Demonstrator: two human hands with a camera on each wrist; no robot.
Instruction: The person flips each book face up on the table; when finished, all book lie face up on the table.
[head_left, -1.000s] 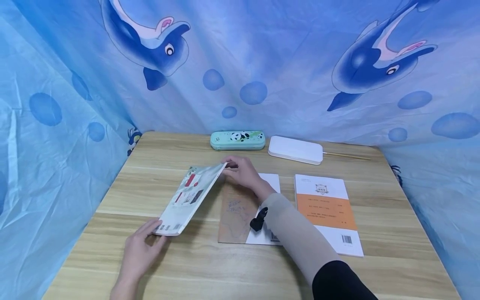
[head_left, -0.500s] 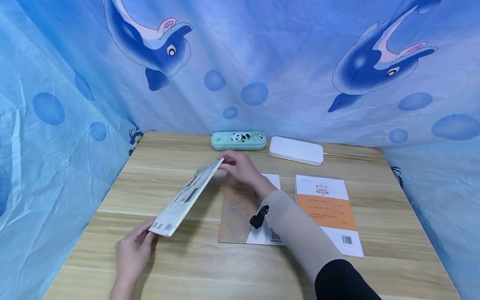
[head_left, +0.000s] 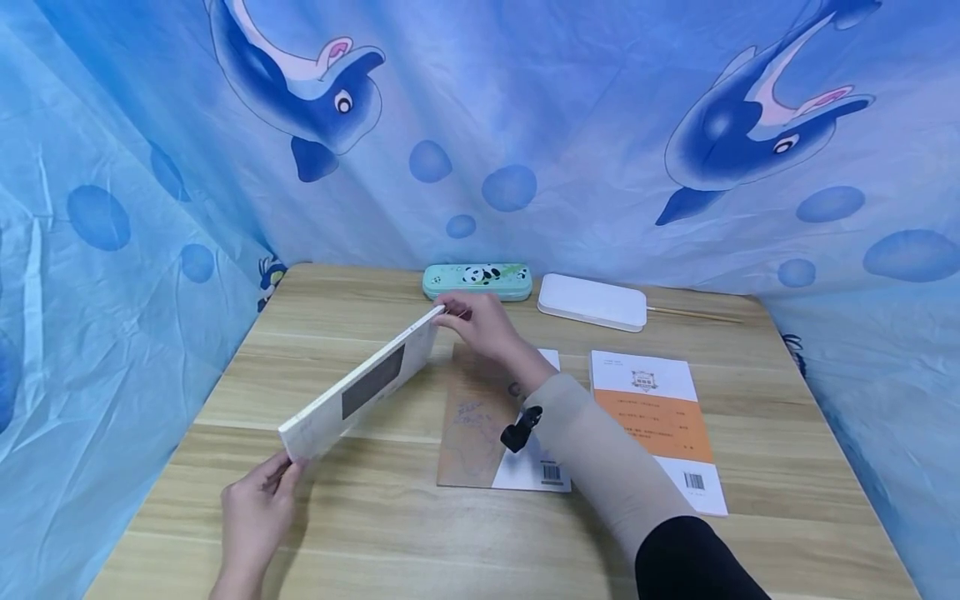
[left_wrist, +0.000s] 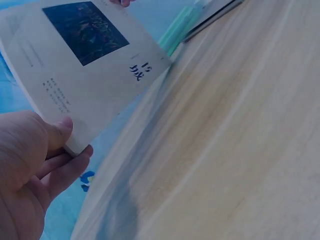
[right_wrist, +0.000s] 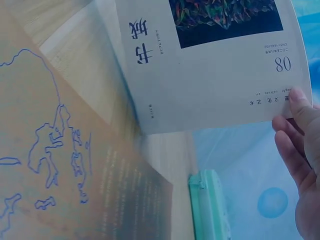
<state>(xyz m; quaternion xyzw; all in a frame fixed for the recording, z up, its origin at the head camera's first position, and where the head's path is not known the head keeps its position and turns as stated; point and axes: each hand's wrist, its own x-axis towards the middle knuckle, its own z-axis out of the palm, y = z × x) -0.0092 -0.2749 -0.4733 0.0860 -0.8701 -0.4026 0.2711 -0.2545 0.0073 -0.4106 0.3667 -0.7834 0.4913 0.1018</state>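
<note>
A thin white book (head_left: 318, 429) with a dark picture on its cover is held up between both hands, tilted steeply over the table's left half. My left hand (head_left: 255, 512) pinches its near end, thumb on the cover and fingers behind, as the left wrist view shows at the book's corner (left_wrist: 100, 95). At the far end, my right hand (head_left: 483, 327) pinches the other corner; the right wrist view shows the thumb on the printed cover (right_wrist: 210, 90). Beneath the right forearm lies a brown and white book (head_left: 468, 442) with blue line drawings.
To the right lies a white and orange book (head_left: 652, 417) on the wooden table (head_left: 787, 500). Along the back edge are a green panda pencil case (head_left: 477, 283), a white flat case (head_left: 592, 302) and a thin stick (head_left: 693, 313). A blue dolphin curtain (head_left: 600, 125) surrounds the table.
The white book has turned from lying tilted with one printed side up to standing steeply, now showing the dark-picture cover. The left hand has shifted left; the right hand has risen slightly away.
</note>
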